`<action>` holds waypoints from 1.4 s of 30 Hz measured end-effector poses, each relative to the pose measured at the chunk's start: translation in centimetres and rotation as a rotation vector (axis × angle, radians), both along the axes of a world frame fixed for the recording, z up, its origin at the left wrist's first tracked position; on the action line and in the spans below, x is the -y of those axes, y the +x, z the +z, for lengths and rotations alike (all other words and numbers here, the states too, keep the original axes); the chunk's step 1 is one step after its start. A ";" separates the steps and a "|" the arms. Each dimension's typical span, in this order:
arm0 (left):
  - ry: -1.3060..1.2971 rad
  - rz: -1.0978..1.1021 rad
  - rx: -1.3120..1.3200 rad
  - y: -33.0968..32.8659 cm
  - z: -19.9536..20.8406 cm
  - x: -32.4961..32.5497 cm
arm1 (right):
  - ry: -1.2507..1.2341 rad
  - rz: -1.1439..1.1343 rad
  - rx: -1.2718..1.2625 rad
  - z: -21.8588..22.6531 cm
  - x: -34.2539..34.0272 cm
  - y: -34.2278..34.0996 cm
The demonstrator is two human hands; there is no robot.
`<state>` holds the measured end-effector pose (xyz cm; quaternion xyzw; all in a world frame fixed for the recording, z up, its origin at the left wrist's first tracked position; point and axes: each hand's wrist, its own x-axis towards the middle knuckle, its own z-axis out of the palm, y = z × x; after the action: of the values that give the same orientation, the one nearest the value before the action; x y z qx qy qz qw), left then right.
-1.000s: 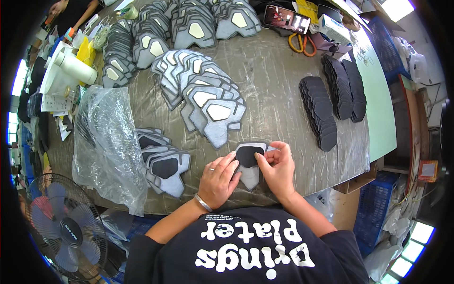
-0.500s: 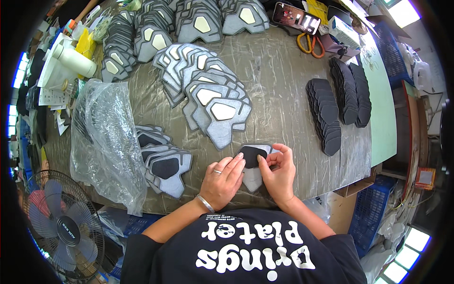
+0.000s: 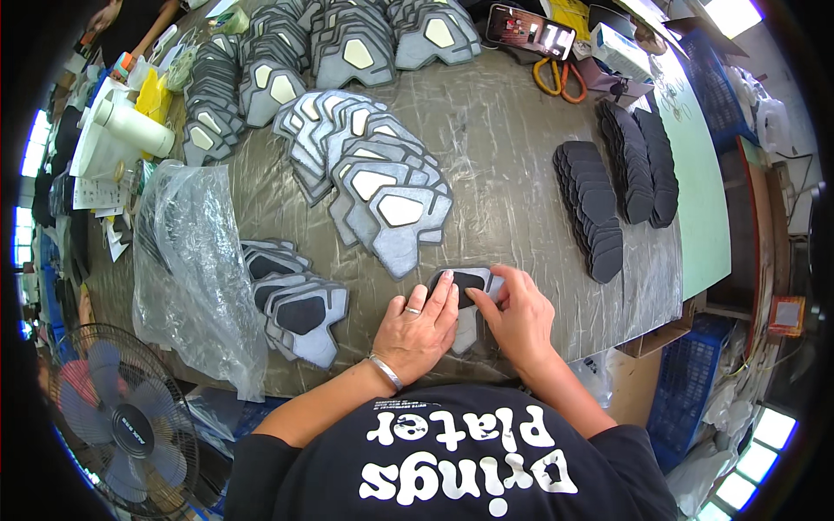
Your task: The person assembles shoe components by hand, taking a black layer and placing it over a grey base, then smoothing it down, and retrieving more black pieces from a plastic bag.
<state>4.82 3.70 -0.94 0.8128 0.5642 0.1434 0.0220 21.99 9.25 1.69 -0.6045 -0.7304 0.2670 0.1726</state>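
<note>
A grey shaped panel (image 3: 466,333) lies on the table right in front of me, its narrow end toward me. On its upper part sits a black patch (image 3: 469,280), partly covered by my fingers. My left hand (image 3: 417,323) rests flat with fingers stretched, the tips pressing the patch's left side. The thumb of my right hand (image 3: 521,314) presses the patch's right side, while its curled index finger touches the panel's upper right edge. To the left is a pile of grey panels with black patches (image 3: 301,316). Farther off, overlapping panels with cream patches (image 3: 401,208) fan out.
Stacks of black patches (image 3: 588,195) stand at the right. More panel stacks (image 3: 356,52) line the far edge, beside a phone (image 3: 530,33) and orange-handled scissors (image 3: 560,80). Clear plastic sheeting (image 3: 195,269), a white bottle (image 3: 135,128) and a fan (image 3: 126,425) are at left.
My right hand has shifted slightly right, its index finger now at the panel's upper right edge. The left fingers reach a little farther over the patch. The view has shifted slightly.
</note>
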 end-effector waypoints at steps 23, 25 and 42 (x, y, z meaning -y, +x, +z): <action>-0.079 -0.014 -0.013 -0.7 1.2 0.7 | 0.224 0.697 0.256 -0.8 0.5 4.0; -0.076 0.010 0.176 -0.9 0.0 -0.2 | 0.222 0.683 0.085 -1.8 -0.4 4.5; -0.085 0.387 0.351 -7.9 4.0 1.8 | 0.412 -0.465 0.202 -1.2 -12.0 12.1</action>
<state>-3.12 1.89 3.03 0.6508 0.7022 0.2597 0.1260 34.09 21.28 0.52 -0.7307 -0.6250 0.0057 0.2746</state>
